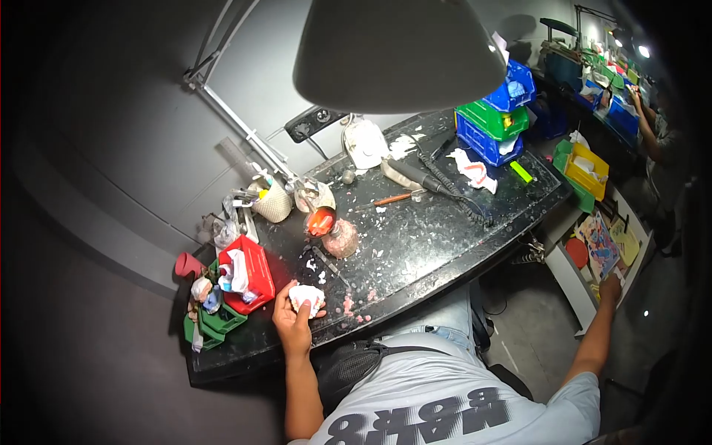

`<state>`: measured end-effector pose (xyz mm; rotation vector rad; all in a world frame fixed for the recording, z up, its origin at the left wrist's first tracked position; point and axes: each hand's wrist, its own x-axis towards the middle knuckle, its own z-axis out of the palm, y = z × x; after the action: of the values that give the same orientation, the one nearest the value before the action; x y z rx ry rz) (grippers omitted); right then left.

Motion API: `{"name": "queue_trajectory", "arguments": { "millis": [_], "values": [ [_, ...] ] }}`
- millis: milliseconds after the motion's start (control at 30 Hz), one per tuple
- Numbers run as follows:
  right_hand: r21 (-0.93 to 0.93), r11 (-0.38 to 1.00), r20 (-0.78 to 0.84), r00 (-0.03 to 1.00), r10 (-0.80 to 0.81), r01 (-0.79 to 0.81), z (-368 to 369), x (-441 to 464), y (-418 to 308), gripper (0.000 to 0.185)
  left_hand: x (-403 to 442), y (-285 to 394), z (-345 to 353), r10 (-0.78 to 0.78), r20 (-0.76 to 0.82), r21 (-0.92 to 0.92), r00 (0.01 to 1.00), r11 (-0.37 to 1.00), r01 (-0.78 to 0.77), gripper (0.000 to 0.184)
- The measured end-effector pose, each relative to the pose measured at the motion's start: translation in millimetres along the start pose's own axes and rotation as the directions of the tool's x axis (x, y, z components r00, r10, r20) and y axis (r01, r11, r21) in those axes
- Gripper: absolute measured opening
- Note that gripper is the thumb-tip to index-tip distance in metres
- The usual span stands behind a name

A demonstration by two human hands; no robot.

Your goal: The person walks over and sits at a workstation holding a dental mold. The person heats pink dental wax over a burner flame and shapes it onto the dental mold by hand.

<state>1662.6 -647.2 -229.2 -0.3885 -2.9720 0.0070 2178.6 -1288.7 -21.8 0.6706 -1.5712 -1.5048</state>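
Note:
My left hand (pixel 294 315) is closed round a small white plaster cast (pixel 307 297) with pinkish patches, just above the near left edge of the black worktable (pixel 393 278). Pink crumbs lie on the table beside it. Far to the right, my right arm stretches down to an open white drawer (pixel 569 285). There my right hand (pixel 611 288) is among colourful printed sheets (pixel 598 243) and a yellow paper (pixel 629 248); its fingers are too small and dim to make out.
A red bin (pixel 256 276) and green bins (pixel 222 320) stand left. An alcohol burner-like bottle (pixel 341 239), a handpiece with cord (pixel 415 176) and an orange-handled tool (pixel 391 199) are on the table. Stacked bins (pixel 493 122) stand behind; a lamp (pixel 397 59) hangs overhead. Another person (pixel 653 133) is at right.

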Motion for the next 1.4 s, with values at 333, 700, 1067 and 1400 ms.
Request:
{"name": "queue_trajectory", "arguments": {
  "millis": [333, 700, 1067, 1400],
  "values": [
    [-0.146, 0.988, -0.484, 0.867, -0.117, 0.051, -10.3, 14.5, 36.6, 0.026, 0.4, -1.9, -3.1, -0.013, 0.017, 0.003, 1.0, 1.0, 0.013, 0.043],
    [-0.342, 0.92, 0.295, 0.908, 0.299, -0.192, -28.0, 42.3, 21.6, 0.029, -0.2, -1.1, -3.1, -0.001, 0.01, 0.006, 1.0, 1.0, 0.001, 0.045],
    [0.101, 0.995, 0.177, 0.984, -0.004, -0.014, 20.0, 82.7, 64.0, 0.038, 0.9, -3.8, -4.6, -0.012, -0.004, -0.012, 1.0, 1.0, 0.012, 0.044],
    [0.004, 0.989, 0.225, 0.964, 0.14, -0.145, 25.3, 26.8, 24.2, 0.036, 0.5, -7.1, -9.3, 0.015, 0.007, -0.08, 1.0, 0.997, -0.015, 0.044]
  ]
}}
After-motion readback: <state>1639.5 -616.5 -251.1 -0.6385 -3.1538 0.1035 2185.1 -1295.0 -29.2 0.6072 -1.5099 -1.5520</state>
